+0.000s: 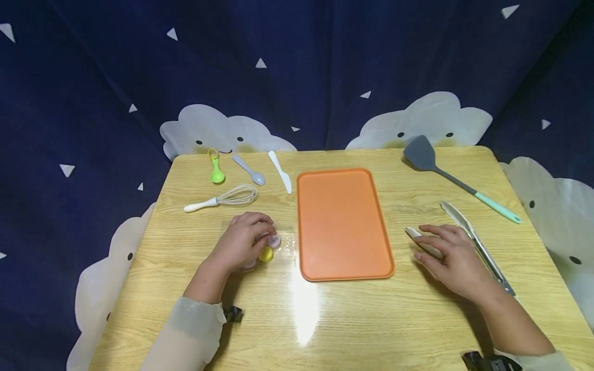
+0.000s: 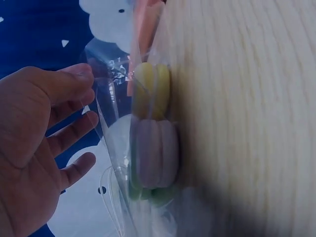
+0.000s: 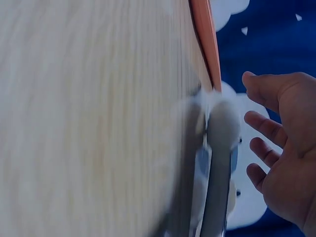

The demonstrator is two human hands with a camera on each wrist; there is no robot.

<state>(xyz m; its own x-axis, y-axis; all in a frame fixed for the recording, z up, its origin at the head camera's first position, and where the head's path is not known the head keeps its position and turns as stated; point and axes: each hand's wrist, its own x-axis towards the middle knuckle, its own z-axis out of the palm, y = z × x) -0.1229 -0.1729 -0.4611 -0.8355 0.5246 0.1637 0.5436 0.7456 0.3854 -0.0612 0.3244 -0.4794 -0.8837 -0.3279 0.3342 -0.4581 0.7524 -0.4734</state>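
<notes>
My left hand (image 1: 241, 242) hovers over a clear plastic bag (image 1: 289, 243) on the left of the table, its fingertips at the film. Inside the bag lie a yellow macaron (image 2: 154, 91), a lilac macaron (image 2: 157, 153) and something green beneath, partly covered by the film. On the right, my right hand (image 1: 450, 260) spreads loosely over silver tongs (image 1: 487, 255) with pale tips. In the right wrist view the fingers (image 3: 269, 131) are apart from the tongs (image 3: 217, 173), with nothing between them and the thumb.
An orange tray (image 1: 343, 226) lies between the hands. Behind the left hand are a whisk (image 1: 220, 198), a green measuring spoon (image 1: 216, 174), a grey spoon (image 1: 249, 170) and a white knife (image 1: 280, 172). A grey turner (image 1: 450, 176) with a mint handle lies at the back right.
</notes>
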